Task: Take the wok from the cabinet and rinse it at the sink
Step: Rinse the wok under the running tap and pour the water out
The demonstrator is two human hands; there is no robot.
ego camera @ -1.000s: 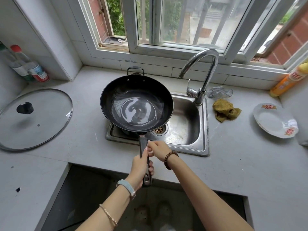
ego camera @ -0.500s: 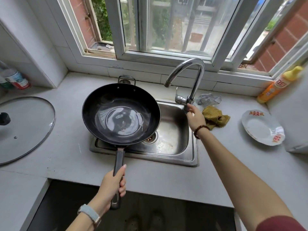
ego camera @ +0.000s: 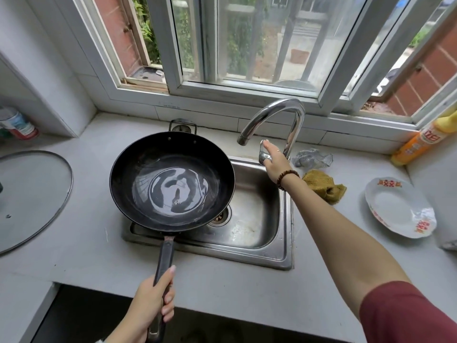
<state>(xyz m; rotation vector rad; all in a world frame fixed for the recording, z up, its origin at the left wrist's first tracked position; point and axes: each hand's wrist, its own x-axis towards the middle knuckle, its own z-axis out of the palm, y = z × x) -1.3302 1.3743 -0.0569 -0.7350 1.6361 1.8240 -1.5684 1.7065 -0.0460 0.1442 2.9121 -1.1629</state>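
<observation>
**Wok at sink, tap not yet running**

Head view. The round black steel wok [ego camera: 173, 181] sits over the left half of the stainless steel sink [ego camera: 286, 219]; I cannot tell whether it rests on the rim or hangs clear. Its bottom glistens, either wet or holding a thin film. The left hand [ego camera: 150, 303] is clamped round the end of the long dark handle. The right hand [ego camera: 273, 160] is well apart from it, with its fingers laid straight against the lever of the curved chrome tap [ego camera: 279, 112]. No stream is visible.

Risks, as judged:
- The spout stands just right of the wok's rim, so water may miss the pan and strike the basin, splashing.
- A one-handed grip at the handle's far end gives poor leverage, so a filling wok may dip or tip.
- A lever thrown too far would send spray over the table.

Surroundings. The pale grey stone table [ego camera: 86, 243] carries a round glass lid [ego camera: 32, 194] at left. At right are a crumpled yellow cloth [ego camera: 324, 185], a white plate with red marks [ego camera: 395, 206] and an orange bottle [ego camera: 420, 142]. A white-framed window [ego camera: 247, 45] gives daylight and shows brick and greenery outside.
</observation>
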